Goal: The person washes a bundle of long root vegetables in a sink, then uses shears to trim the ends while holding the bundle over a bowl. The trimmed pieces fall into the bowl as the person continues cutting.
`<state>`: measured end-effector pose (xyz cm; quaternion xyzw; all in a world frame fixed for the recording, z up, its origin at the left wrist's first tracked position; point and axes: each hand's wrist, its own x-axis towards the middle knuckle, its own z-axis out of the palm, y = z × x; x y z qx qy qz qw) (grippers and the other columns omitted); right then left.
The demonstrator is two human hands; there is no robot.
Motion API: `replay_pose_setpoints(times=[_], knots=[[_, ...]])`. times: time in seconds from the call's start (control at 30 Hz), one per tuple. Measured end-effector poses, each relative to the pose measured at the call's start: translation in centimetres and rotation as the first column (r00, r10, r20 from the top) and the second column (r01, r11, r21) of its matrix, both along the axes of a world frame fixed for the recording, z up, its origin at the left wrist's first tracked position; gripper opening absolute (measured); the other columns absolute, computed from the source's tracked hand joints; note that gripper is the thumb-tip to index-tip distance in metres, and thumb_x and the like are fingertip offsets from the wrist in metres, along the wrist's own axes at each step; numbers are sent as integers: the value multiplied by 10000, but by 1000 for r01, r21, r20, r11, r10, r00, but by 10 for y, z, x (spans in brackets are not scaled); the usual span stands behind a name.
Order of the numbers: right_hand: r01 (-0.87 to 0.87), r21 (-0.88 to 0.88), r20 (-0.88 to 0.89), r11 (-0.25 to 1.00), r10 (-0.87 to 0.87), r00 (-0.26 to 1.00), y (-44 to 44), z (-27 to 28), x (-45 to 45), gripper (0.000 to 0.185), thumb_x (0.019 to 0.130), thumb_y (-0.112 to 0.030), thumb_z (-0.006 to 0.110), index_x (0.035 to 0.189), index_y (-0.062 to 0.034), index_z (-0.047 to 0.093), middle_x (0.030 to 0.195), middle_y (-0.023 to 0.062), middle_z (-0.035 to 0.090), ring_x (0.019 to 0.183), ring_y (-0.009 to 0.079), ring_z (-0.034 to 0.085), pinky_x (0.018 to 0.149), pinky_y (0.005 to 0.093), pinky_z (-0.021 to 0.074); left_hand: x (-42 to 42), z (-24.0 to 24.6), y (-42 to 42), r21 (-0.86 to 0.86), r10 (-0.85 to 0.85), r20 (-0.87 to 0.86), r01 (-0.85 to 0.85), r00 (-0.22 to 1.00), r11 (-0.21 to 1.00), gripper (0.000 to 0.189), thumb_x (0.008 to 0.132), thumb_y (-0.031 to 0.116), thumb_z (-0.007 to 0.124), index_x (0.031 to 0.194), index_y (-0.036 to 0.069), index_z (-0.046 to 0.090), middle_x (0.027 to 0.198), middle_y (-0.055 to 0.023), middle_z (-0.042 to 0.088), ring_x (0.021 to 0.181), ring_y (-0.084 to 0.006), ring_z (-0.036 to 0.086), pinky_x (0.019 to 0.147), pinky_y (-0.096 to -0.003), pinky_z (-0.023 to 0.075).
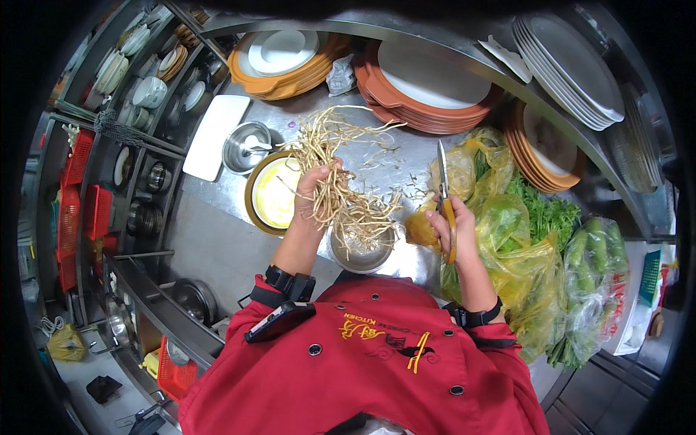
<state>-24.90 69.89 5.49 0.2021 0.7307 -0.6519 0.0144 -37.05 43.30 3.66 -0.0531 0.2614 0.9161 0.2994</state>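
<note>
My left hand (314, 190) grips a tangled bunch of long pale roots (348, 198) above the steel counter. The roots' lower ends hang over a round metal bowl (363, 261) near my body. My right hand (454, 223) holds a pair of scissors (443, 179) with yellow-orange handles, blades pointing away from me. The blades are apart from the roots. Small root trimmings (380, 157) lie scattered on the counter between the hands. Just left of the bunch stands a brown-rimmed dish (274, 196) with a yellow-stained white inside. A yellow plastic bag (424, 225) rests beside my right hand.
Yellow bags of leafy greens (503, 217) and a clear bag of green vegetables (595, 250) lie right. Stacked orange-rimmed plates (283, 81) and reddish-brown platters (429, 117) line the back. A small steel bowl (234, 149) with a spoon and a white rectangular plate (216, 136) sit at the left.
</note>
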Motion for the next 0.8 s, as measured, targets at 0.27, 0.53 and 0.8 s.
replay_pose_setpoints(times=[0.27, 0.53, 0.8], knots=[[-251, 291, -132, 923, 299, 945, -19, 31, 20, 471, 792, -236, 804, 1144, -19, 579, 733, 91, 637, 648, 148, 598, 613, 291, 496, 4, 11, 9, 42, -25, -9, 25, 1000, 999, 224, 834, 240, 625, 984, 84, 569, 723, -86, 630, 636, -181, 623, 528, -297, 535], [-68, 36, -350, 997, 76, 934, -43, 26, -19, 481, 797, -130, 771, 1207, -12, 549, 902, 102, 714, 813, 133, 667, 717, 286, 523, 21, 21, 39, -136, -86, -24, 82, 996, 987, 265, 836, 222, 613, 1023, 38, 573, 714, -81, 631, 579, -177, 612, 511, -284, 525], [-58, -269, -305, 961, -28, 952, -32, 23, -27, 393, 782, 15, 713, 1140, -24, 554, 823, 25, 641, 717, 80, 581, 657, 217, 476, 22, 23, 40, -179, 14, 4, -13, 1000, 984, 255, 845, 219, 614, 1020, 41, 562, 679, -53, 595, 565, -165, 596, 488, -289, 507]])
